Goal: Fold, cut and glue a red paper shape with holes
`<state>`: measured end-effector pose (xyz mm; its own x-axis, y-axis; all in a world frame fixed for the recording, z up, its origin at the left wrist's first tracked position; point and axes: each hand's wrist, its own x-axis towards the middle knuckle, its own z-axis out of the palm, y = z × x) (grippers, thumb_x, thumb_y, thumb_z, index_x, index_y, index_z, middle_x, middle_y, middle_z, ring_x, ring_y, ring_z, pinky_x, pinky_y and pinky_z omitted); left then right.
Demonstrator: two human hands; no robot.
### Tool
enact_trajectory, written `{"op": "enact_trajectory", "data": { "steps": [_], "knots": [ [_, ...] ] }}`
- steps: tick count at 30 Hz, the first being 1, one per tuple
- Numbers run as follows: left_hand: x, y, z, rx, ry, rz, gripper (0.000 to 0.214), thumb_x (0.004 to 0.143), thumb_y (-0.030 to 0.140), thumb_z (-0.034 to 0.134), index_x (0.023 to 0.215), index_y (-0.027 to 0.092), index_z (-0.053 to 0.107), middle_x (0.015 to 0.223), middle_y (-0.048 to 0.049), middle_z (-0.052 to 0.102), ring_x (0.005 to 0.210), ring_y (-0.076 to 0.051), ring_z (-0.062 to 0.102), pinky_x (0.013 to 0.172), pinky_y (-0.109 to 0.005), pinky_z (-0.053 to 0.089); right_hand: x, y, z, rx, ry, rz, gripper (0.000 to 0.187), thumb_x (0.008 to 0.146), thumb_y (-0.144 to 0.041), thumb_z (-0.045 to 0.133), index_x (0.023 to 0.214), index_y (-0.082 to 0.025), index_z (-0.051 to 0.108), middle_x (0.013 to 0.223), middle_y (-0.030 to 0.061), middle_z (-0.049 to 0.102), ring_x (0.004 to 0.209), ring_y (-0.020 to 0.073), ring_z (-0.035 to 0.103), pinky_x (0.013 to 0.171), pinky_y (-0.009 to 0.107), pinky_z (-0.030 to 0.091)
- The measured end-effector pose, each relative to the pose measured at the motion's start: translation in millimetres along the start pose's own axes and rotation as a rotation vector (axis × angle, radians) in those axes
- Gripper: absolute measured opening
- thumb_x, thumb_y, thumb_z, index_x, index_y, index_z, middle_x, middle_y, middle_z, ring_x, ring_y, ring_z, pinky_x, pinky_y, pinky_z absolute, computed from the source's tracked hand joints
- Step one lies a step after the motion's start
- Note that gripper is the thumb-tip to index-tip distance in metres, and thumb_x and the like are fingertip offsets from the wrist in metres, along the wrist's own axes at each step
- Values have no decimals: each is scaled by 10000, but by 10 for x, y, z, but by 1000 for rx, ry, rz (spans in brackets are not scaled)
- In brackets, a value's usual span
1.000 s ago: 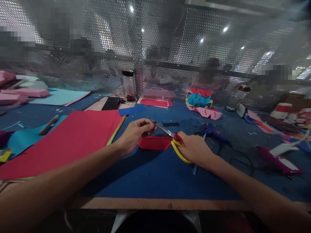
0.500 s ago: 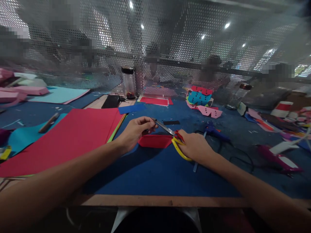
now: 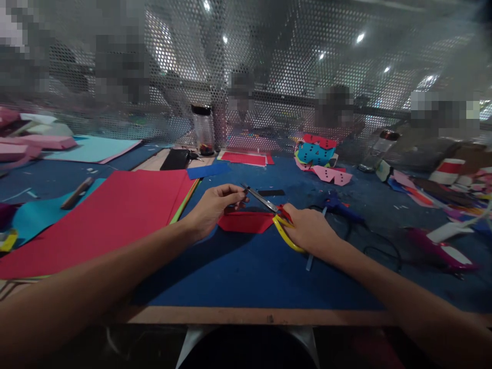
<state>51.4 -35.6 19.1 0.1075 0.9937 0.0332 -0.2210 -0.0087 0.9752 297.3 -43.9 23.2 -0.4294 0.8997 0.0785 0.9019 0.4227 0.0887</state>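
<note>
My right hand [image 3: 309, 230] grips a pair of scissors [image 3: 267, 203] with yellow and red handles, the blades pointing up and left. Thumb and forefinger of my left hand [image 3: 221, 205] are pinched together right at the blade tips. A small dark bit shows there, but what the fingers hold is too small to make out. Under the blades, a red folded paper piece [image 3: 246, 223] with slanted ends lies on the blue table. Just beyond the scissors is a narrow black strip [image 3: 271, 193].
Large red sheets [image 3: 115, 215] lie stacked on the left, with a blue paper strip [image 3: 208, 171] at their corner. Decorated paper pieces [image 3: 317, 154] stand at the back. Glue guns, one blue [image 3: 342, 209] and one magenta [image 3: 442, 251], lie right. A jar [image 3: 203, 130] stands by the perforated screen.
The scissor tips have parted slightly beside my left fingertips, and a small dark bit now shows there. Both hands have stayed in nearly the same place.
</note>
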Motion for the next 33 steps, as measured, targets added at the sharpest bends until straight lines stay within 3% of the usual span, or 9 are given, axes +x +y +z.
{"op": "enact_trajectory", "data": {
  "steps": [13, 20, 33],
  "knots": [
    [-18, 52, 20, -9, 66, 14, 169, 713, 243, 833, 805, 148, 728, 771, 0, 626, 695, -106, 580, 651, -241, 437, -14, -14, -59, 67, 23, 7, 311, 990, -467, 408, 1090, -212, 555, 853, 74, 744, 741, 238, 704, 562, 298, 230],
    [-12, 51, -1, -17, 70, 35, 182, 713, 253, 835, 851, 170, 749, 838, -6, 656, 731, -115, 609, 663, -247, 446, -25, -26, -32, 110, 81, -20, 299, 981, -446, 417, 1107, -213, 557, 1096, 81, 718, 830, 232, 689, 583, 297, 253],
    [-23, 35, -1, -13, 42, 23, 155, 722, 248, 821, 826, 164, 743, 901, -19, 664, 728, -106, 593, 663, -244, 445, -14, -43, -15, 74, 23, -24, 278, 971, -452, 434, 1027, -206, 548, 863, 73, 739, 727, 211, 679, 576, 288, 239]
  ]
}}
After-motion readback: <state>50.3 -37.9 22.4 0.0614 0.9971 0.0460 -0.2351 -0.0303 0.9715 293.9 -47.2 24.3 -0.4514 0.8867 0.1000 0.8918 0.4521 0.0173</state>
